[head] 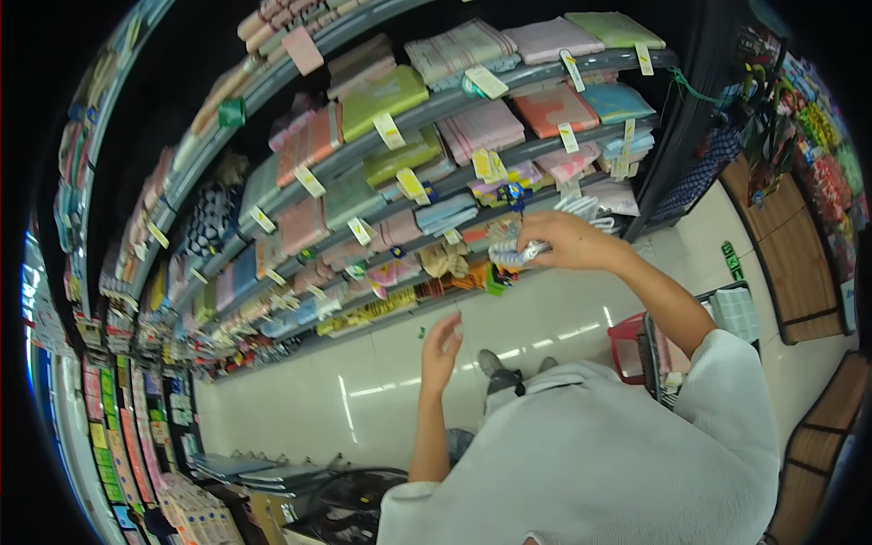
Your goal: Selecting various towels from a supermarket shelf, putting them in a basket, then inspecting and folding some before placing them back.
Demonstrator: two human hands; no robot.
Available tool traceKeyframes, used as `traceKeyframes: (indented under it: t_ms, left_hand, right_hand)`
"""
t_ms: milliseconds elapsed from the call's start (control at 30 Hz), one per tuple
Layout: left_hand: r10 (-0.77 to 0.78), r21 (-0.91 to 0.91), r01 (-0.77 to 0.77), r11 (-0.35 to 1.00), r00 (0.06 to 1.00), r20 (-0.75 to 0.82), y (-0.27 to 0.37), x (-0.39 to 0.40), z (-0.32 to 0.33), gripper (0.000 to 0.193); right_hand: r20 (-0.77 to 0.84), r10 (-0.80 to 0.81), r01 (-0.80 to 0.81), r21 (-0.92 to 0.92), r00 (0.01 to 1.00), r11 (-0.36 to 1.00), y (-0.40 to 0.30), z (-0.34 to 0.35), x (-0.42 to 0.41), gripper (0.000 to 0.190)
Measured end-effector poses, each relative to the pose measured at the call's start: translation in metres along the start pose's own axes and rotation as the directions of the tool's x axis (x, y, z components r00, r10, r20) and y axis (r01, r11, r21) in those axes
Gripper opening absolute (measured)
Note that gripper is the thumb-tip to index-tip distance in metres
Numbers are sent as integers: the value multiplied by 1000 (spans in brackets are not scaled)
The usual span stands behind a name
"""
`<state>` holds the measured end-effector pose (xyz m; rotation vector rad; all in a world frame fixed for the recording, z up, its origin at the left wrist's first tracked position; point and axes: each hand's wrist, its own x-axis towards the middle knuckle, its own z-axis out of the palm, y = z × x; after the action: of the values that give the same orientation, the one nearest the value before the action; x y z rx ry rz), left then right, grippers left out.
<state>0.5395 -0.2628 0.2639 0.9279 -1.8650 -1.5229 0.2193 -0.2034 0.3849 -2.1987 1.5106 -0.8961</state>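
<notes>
My right hand [562, 242] grips a folded white-and-blue striped cloth [505, 254], perhaps a towel, in front of the lower shelves. White folded fabric [579, 206] lies on the shelf just beyond that hand. Over the floor, my left hand [443, 346] hangs apart from the shelves with nothing in it, its thumb away from the fingers. Folded towels in many colours fill the tiers, among them a pink one [480, 129], an orange one [555, 111] and a light blue one [446, 214]. Paper tags hang from many of them.
Behind my right arm stands a dark basket or cart [650, 361] with folded cloths, beside a red plastic stool or basket [625, 347]. A dark post [681, 122] ends the shelving. Wooden platforms [783, 252] are at right; boxed goods [201, 511] at lower left.
</notes>
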Motion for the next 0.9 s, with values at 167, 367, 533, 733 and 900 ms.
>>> traceKeyframes:
  t_ms: [167, 367, 533, 733, 900]
  left_hand:
    - [371, 355, -385, 852, 922, 107, 76, 46, 37, 43]
    - [298, 326, -445, 834, 861, 412, 106, 59, 40, 39]
    - [227, 356, -424, 833, 848, 479, 112, 52, 52, 35]
    - [218, 504, -411, 760, 891, 397, 90, 59, 64, 22]
    - [377, 522, -461, 718, 887, 265, 96, 73, 39, 16]
  right_hand:
    - [106, 8, 3, -100, 994, 995, -16, -31, -17, 17]
    - [61, 19, -13, -98, 998, 995, -14, -32, -33, 16]
    - [54, 83, -82, -18, 995, 997, -12, -33, -45, 17]
    - [-23, 51, -51, -2, 998, 999, -11, -43, -42, 16]
    - [-51, 67, -73, -119, 996, 990, 1, -32, -44, 17]
